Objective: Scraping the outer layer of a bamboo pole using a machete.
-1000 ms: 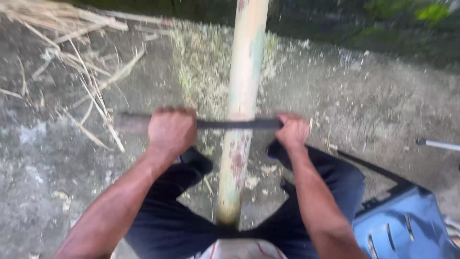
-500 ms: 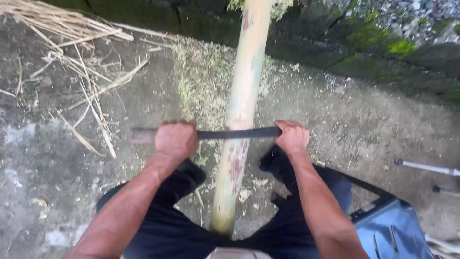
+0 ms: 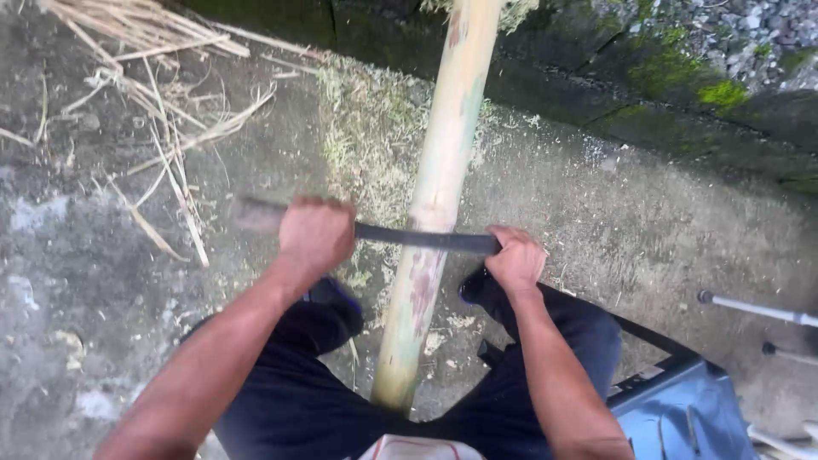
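Two hands hold a long knife across a bamboo pole.

The pole (image 3: pixel 430 213) leans up between the person's legs, out toward the mossy wall (image 3: pixel 648 94). The left hand (image 3: pixel 315 234) is shut tight on one end of the dark blade (image 3: pixel 417 238), and the right hand (image 3: pixel 515 260) is shut tight on the other end. The blade lies flat across the pole, touching it. Dry stalks (image 3: pixel 145 102) lie farther off on the ground.

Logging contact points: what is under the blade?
The blade lies across the bamboo pole, gripped by the left hand and right hand. The pole's strip directly beneath is covered, as are the blade parts inside both fists.
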